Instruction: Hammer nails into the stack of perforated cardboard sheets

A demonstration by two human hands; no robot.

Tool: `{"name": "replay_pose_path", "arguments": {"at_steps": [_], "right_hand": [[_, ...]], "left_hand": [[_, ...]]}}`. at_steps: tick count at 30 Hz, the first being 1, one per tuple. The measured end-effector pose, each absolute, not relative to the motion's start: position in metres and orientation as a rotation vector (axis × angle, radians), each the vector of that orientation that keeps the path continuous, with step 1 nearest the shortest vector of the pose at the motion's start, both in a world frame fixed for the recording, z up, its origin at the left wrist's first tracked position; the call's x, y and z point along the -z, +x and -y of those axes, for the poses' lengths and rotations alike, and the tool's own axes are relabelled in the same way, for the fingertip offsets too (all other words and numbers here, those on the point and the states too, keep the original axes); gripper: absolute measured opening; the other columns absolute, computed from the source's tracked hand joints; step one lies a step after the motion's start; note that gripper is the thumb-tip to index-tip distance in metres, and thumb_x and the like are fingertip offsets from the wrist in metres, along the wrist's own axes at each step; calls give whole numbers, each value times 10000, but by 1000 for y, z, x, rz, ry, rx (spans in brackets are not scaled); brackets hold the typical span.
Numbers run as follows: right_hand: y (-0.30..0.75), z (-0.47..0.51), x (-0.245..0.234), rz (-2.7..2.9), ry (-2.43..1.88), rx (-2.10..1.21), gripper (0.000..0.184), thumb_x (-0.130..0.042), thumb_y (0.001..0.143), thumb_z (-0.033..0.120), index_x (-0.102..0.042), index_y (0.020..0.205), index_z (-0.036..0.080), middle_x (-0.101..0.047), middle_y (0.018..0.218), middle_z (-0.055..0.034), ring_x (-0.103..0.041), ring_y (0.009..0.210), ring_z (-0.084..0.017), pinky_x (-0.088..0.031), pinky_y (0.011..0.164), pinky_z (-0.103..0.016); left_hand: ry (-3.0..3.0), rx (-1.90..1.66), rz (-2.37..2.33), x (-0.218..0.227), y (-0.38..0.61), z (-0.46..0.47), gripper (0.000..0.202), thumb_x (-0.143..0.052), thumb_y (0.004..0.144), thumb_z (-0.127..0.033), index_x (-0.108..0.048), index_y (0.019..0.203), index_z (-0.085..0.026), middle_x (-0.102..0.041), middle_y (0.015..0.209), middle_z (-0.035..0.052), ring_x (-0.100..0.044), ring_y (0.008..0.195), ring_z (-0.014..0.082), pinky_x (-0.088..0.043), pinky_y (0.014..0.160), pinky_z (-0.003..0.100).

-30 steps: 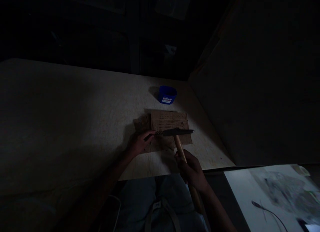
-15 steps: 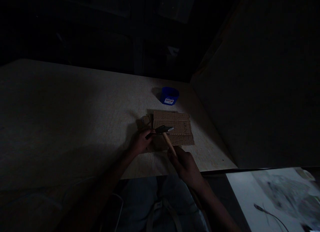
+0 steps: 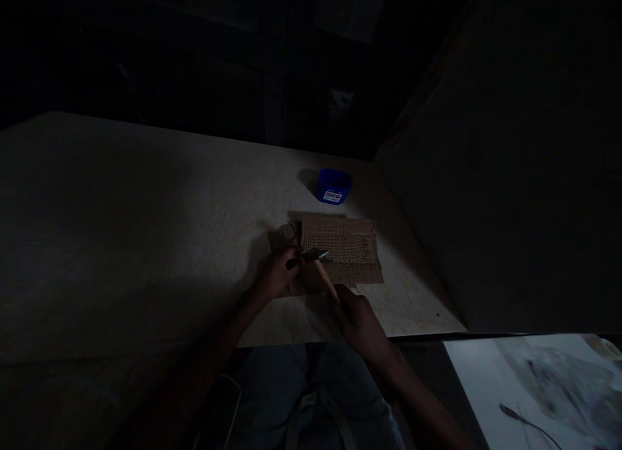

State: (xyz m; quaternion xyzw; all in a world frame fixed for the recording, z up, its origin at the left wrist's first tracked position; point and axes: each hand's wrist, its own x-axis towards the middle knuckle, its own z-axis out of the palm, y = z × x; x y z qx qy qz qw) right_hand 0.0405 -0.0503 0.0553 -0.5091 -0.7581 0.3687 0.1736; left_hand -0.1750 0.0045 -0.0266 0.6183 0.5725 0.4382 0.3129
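A tan piece of leather [image 3: 347, 246] dotted with rows of small holes lies on the pale table [image 3: 146, 204]. My left hand [image 3: 276, 272] rests on its left end, fingers pinched around a thin dark tool that stands on the leather. My right hand [image 3: 357, 320] is wrapped round the wooden handle of a hammer [image 3: 321, 269]. The hammer's dark metal head sits right at the top of the thin tool by my left fingers. The scene is very dim.
A small blue tub [image 3: 333, 186] with a label stands just behind the leather. A dark panel [image 3: 510, 178] rises along the table's right side. A light sheet with a dark drawing [image 3: 544, 385] lies at the lower right. My lap [image 3: 311, 398] shows below the table edge.
The hammer head has swung down and to the left, from over the middle of the leather to the tool held in my left hand. My right hand came forward with it.
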Motion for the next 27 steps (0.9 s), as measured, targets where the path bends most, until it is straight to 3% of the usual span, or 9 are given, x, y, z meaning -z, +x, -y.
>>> {"name": "replay_pose_path", "arguments": {"at_steps": [8,20,27], "right_hand": [[42,47,-54,2100,-1460,-1106,155,-486,894,255,-626,925,194,-637,669,-27,-567,580,-174,-329,514,-250],[66,50,-37,1686,-1376,-1138,265,-493,930,448,-568,859,204,-485,626,28,-402,536,-125,-322,470,-229],[67,50,-27,1564,-1363,-1130,279,-544,861,461,-621,855,193,-595,726,-21,-513,663,-170,-424,584,-256]], "left_hand": [[1641,-1126,-1514,26,-174,-3,321,-631,789,-110,-655,1086,-228,-763,1016,24,-732,925,185,-597,833,316],[1775,-1196,-1432,28,-174,-3,204,-621,885,-276,-660,1080,-232,-765,1005,36,-725,937,177,-575,893,351],[1813,-1217,-1470,25,-173,-1,170,-624,885,-281,-679,1037,-225,-760,991,42,-722,904,171,-582,867,330]]}}
